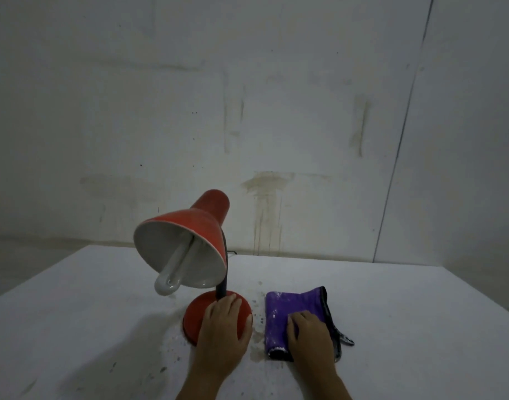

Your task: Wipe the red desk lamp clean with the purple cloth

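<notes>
Left hand [223, 327] rests flat on the red desk lamp [190, 243] base at lower center, right hand [309, 333] lies loosely on the folded purple cloth [279, 310] beside it without really gripping, so wiping looks barely begun.

Single head-worn view, facing forward and down, close over the table [391, 313], wall behind

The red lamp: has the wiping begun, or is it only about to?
Only about to. Done: the left hand rests on the lamp's base, steadying it. In hand: the right hand lies on the purple cloth, flat on the table. Left: wiping shade, neck and base.
</notes>
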